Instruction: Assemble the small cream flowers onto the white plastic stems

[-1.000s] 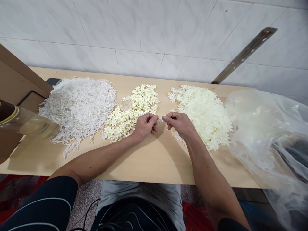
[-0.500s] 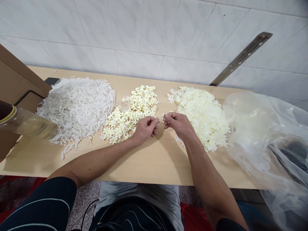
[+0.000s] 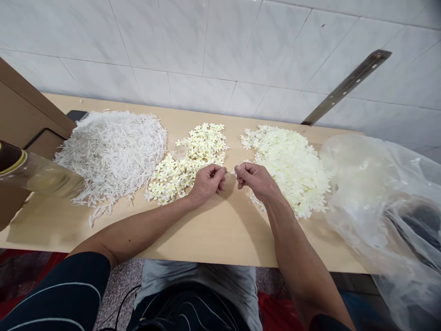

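Observation:
My left hand (image 3: pixel 208 184) is pinched closed beside the pile of small yellow-centred flowers (image 3: pixel 186 161); what its fingertips hold is too small to make out. Facing it across a narrow gap, my right hand (image 3: pixel 257 180) is also pinched, at the left edge of a larger pile of pale petal pieces (image 3: pixel 289 165). A tiny whitish bit shows between the two sets of fingertips, nearer the right ones. On the left lies a heap of thin white stems (image 3: pixel 117 151).
A clear jar (image 3: pixel 51 177) with a dark, yellow-rimmed lid and a brown box (image 3: pixel 27 101) stand at the far left. Clear plastic sheeting (image 3: pixel 372 184) covers the table's right end. A metal strip (image 3: pixel 344 87) leans on the tiled wall.
The fingertips of my two hands have moved slightly apart, and a small whitish bit now shows in the gap. The whole view has shifted a little.

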The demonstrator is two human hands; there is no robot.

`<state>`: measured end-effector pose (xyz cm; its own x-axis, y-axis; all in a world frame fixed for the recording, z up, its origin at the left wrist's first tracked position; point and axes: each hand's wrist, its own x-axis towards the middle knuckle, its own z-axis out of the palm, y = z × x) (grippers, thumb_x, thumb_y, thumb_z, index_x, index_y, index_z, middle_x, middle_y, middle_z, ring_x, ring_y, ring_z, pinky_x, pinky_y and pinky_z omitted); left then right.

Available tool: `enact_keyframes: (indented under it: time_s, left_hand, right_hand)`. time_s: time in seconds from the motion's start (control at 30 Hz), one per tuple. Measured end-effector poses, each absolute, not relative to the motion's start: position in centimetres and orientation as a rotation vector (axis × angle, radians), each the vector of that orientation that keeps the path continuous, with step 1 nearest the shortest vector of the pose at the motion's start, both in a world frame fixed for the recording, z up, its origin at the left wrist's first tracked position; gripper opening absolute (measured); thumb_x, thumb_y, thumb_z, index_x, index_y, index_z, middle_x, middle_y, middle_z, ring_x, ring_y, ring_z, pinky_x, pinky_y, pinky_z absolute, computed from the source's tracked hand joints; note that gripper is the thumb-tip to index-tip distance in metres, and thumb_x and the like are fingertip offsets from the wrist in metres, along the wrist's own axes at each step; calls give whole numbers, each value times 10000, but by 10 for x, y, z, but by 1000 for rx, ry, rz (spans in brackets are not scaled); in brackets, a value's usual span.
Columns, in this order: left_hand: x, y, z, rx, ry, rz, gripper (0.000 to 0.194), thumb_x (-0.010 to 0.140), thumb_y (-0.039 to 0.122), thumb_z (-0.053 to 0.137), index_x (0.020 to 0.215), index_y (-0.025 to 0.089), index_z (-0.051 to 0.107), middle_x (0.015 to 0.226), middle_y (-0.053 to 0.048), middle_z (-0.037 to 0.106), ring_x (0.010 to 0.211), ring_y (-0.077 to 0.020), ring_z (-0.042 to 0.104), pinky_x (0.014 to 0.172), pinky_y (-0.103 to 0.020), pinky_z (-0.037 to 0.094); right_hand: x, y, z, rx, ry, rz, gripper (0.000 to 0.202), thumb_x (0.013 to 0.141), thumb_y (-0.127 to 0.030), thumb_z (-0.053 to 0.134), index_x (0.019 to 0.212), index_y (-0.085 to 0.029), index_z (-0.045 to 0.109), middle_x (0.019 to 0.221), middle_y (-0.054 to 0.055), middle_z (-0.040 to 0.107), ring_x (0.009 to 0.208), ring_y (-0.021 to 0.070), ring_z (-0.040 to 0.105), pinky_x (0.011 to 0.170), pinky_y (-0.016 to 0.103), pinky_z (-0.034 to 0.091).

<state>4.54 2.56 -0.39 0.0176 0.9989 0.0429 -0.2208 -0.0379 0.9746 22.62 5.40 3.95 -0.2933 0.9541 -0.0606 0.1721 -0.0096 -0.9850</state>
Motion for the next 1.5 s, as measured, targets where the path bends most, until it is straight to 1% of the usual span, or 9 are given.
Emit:
enact_keyframes:
  time_s: [0.1,0.27,0.5,0.7,1.03,1.13,1.27,1.37,1.5]
  left_hand:
    - [41,29,0,1093,995,1342,400,862,530,734,957,146,680,726,-18,679,507,-107,639,459,-204,503]
    - [39,28,2,1206,868,1199,471,867,532,742,1078,111,732,615,-27,680,526,-143,664,539,-243,566]
    - [41,27,0,1200,922,1233,390,854,491,762,933,110,747,606,-34,684,493,-126,636,524,-240,559]
    - [39,27,5,1141,983,1253,353,845,459,758,934,118,736,571,-13,653,475,-117,606,499,-228,531]
    - [39,34,-2,1003,942,1270,377,799,492,797,890,136,712,781,-42,707,513,-96,619,465,-211,484]
    - [40,32,-3,1032,942,1242,377,797,495,799,867,136,708,707,-28,682,507,-101,613,465,-210,487]
    - [43,26,-2,1114,980,1183,373,814,501,781,859,138,707,618,-8,648,469,-95,584,451,-200,480]
    - [48,19,-2,1159,1015,1137,355,825,495,769,868,147,713,606,-3,643,459,-91,573,436,-192,465]
    - [65,9,0,1298,1025,1062,291,858,451,724,874,161,737,630,2,635,474,-100,589,424,-195,451]
  right_hand:
    - [227,54,39,-1194,-1581,1412,545,713,-691,835,662,-189,631,612,-7,567,556,121,532,544,264,488]
    - [226,54,39,-1223,-1595,1436,555,693,-707,837,661,-182,658,593,-2,571,557,125,526,538,266,474]
    - [225,51,48,-1283,-1604,1480,508,652,-636,895,636,-174,683,574,4,579,560,126,535,538,265,485]
    - [234,51,54,-1266,-1674,1540,447,661,-572,909,787,-168,765,682,30,671,652,163,640,682,318,576]
    - [244,51,58,-1286,-1693,1463,430,707,-565,880,809,-171,740,686,32,673,641,164,650,655,314,588]
    - [254,54,59,-1385,-1682,1292,420,768,-577,833,798,-168,739,686,41,682,610,159,658,622,297,577]
    - [286,53,71,-1620,-1572,757,404,862,-564,733,768,-172,751,648,45,670,537,156,638,526,277,517]
    - [317,47,83,-1759,-1486,377,383,877,-538,707,755,-179,768,597,42,653,474,153,580,455,276,433]
    - [346,40,91,-1809,-1424,176,342,855,-489,722,709,-183,769,596,59,679,501,155,542,469,283,399]
